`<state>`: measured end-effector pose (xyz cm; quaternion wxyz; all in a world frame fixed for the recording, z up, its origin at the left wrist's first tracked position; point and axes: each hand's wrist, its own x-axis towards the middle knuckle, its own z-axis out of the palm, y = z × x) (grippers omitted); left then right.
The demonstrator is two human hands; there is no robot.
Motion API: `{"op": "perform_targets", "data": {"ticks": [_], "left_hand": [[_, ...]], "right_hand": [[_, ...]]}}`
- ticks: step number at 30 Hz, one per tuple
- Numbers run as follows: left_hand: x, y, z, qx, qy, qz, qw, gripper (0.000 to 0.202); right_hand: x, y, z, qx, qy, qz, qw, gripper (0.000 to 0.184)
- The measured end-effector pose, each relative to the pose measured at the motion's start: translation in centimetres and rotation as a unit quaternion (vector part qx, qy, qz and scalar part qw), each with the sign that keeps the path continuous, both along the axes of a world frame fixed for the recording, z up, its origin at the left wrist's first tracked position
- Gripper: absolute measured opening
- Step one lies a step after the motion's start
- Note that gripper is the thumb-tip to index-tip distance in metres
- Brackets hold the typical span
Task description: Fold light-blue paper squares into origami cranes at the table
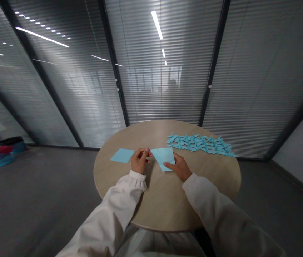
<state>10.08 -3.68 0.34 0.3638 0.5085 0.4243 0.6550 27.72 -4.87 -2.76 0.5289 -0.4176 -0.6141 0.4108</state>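
Observation:
A light blue paper square (163,156) is held just above the round wooden table (167,200). My left hand (139,160) pinches its left corner between thumb and fingers. My right hand (177,166) grips the sheet's lower right edge, thumb on top. A second flat blue sheet (122,155) lies on the table just left of my left hand. Both arms wear white sleeves.
Several folded blue paper cranes (200,144) lie in rows at the table's far right. Glass walls with blinds (162,71) stand behind the table. Coloured baskets (1,151) sit on the grey floor at far left.

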Motion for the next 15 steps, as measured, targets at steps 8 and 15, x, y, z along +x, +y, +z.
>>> {"op": "perform_targets", "data": {"ticks": [8, 15], "left_hand": [[0.37, 0.08, -0.54, 0.016, 0.019, -0.039, 0.999, 0.033], [0.69, -0.14, -0.34, 0.002, 0.034, -0.066, 0.997, 0.033]], "right_hand": [[-0.06, -0.07, 0.16, -0.016, 0.005, 0.000, 1.000, 0.038], [0.06, 0.12, -0.15, -0.006, -0.004, -0.007, 1.000, 0.038]]}}
